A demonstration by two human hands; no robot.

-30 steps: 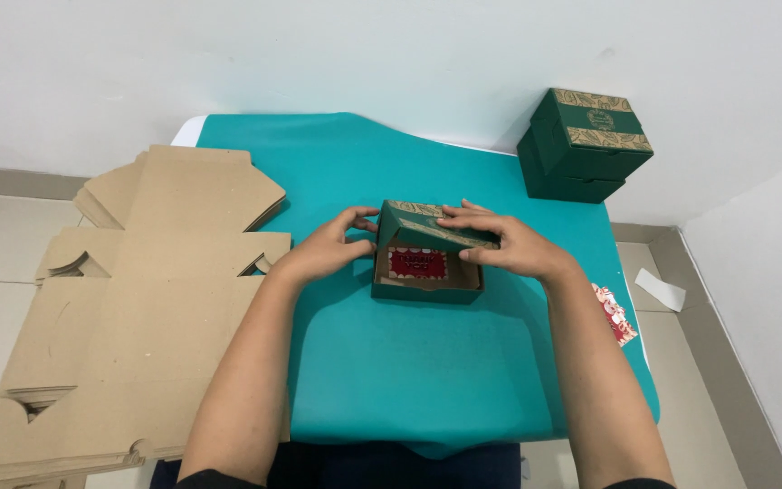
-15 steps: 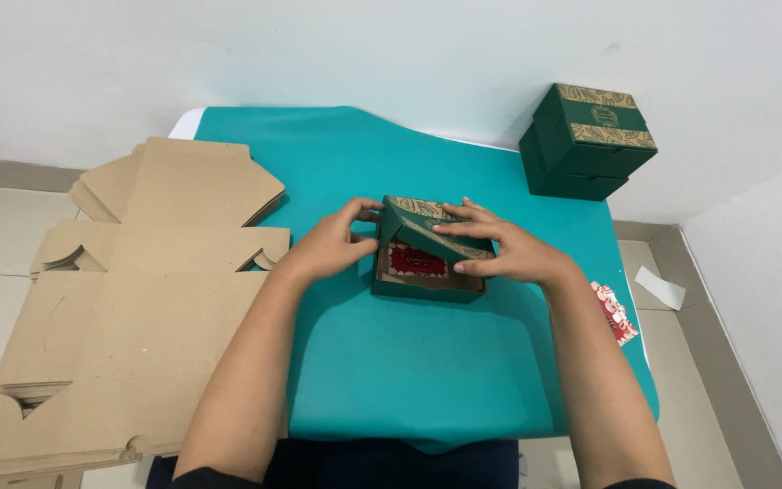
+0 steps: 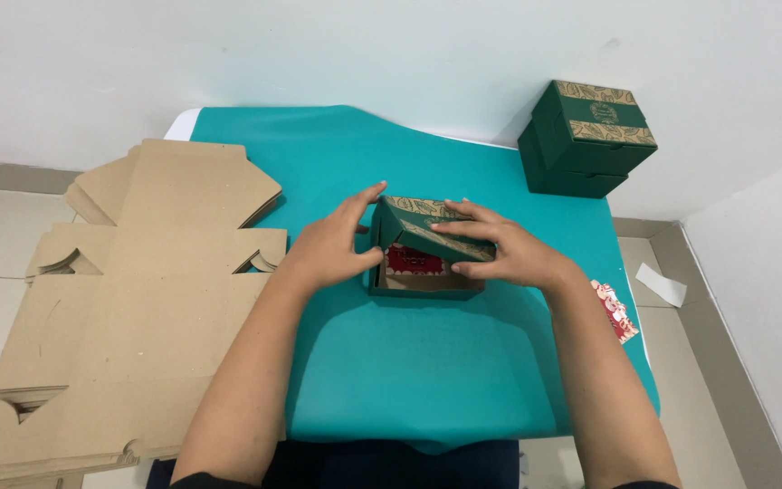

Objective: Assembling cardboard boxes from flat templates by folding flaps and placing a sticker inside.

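Green lid (image 3: 427, 228) sits tilted over the green box (image 3: 424, 276) mid-table (image 3: 427, 380). Left hand (image 3: 332, 249) grips the lid's left edge; right hand (image 3: 504, 254) lies spread, pressing its top.

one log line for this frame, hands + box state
left hand: on green box side | right hand: on tilted lid | box: partly open

A dark green box (image 3: 425, 281) lies mid-table, its gold-patterned lid (image 3: 427, 226) tilted half-open over a red item (image 3: 414, 261) inside.
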